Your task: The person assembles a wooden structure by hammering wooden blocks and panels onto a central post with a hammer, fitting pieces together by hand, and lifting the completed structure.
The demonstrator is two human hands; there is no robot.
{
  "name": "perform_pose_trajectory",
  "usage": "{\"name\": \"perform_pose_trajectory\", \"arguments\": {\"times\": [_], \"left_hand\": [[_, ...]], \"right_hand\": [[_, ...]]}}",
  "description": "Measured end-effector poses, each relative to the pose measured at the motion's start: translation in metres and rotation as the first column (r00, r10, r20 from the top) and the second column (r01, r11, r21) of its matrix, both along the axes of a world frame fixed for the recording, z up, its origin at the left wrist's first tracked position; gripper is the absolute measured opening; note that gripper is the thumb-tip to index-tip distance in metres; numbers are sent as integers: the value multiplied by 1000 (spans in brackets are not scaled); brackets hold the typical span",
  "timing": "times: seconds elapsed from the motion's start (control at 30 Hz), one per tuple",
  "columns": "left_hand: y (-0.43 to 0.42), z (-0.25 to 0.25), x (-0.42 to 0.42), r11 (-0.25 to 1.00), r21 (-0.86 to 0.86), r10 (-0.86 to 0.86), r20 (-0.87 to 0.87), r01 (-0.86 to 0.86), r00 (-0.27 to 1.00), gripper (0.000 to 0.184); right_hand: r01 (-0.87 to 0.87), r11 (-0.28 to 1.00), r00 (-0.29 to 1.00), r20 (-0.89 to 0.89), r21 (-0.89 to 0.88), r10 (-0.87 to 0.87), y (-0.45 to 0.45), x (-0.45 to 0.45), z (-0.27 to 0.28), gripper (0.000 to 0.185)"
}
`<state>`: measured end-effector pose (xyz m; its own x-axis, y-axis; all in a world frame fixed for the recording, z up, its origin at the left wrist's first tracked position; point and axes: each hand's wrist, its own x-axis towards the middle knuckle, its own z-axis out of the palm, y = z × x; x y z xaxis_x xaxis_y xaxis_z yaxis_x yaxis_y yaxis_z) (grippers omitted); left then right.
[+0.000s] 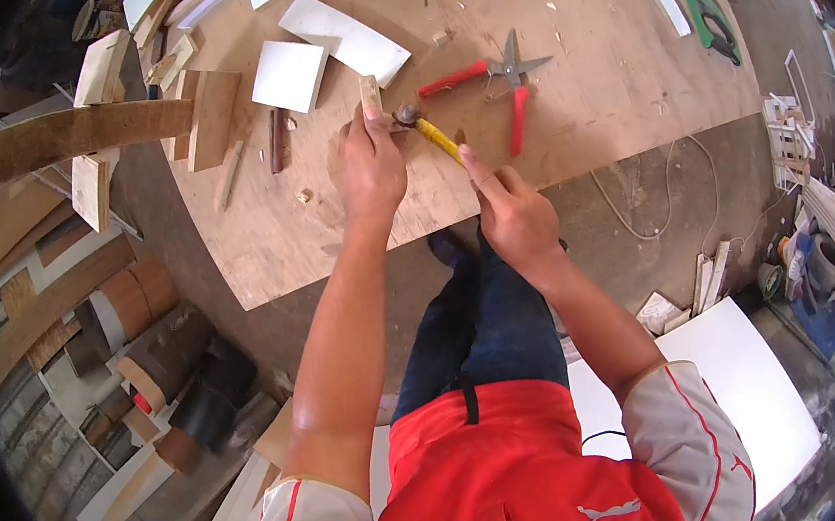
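Observation:
My left hand [369, 165] grips a small light wood block [369, 94], which stands up above the fingers over the plywood tabletop [287, 258]. In my right hand [515, 213] is a hammer [439, 142] with a yellow handle, its fingers wrapped round the lower end. The dark metal hammer head lies just right of the block and my left fingertips; whether it touches them I cannot tell. Beyond the hammer, red-handled snips [510, 72] lie open on the tabletop.
Two white boards [346, 41] [289, 75] lie behind my left hand. A dark red stick [276, 140] is left of it. Wood pieces [213, 119] crowd the left edge. A green-handled saw [712, 26] lies far right. A cord [668, 201] hangs off the front edge.

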<state>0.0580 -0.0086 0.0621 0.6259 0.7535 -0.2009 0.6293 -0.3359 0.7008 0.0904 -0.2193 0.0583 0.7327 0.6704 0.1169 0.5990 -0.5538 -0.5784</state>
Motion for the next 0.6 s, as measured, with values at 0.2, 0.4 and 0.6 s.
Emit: {"name": "perform_pose_trajectory", "arguments": {"times": [0.2, 0.4, 0.6], "left_hand": [[-2, 22, 7, 1000, -19, -10, -189, 6, 982, 61], [26, 16, -9, 927, -343, 113, -132, -152, 985, 55], [37, 18, -38, 388, -919, 486, 139, -70, 863, 56]], "right_hand": [[186, 982, 983, 11, 16, -186, -22, 41, 8, 57], [343, 937, 937, -38, -66, -346, -50, 85, 11, 56], [393, 917, 919, 2, -65, -393, -63, 90, 5, 52]]}}
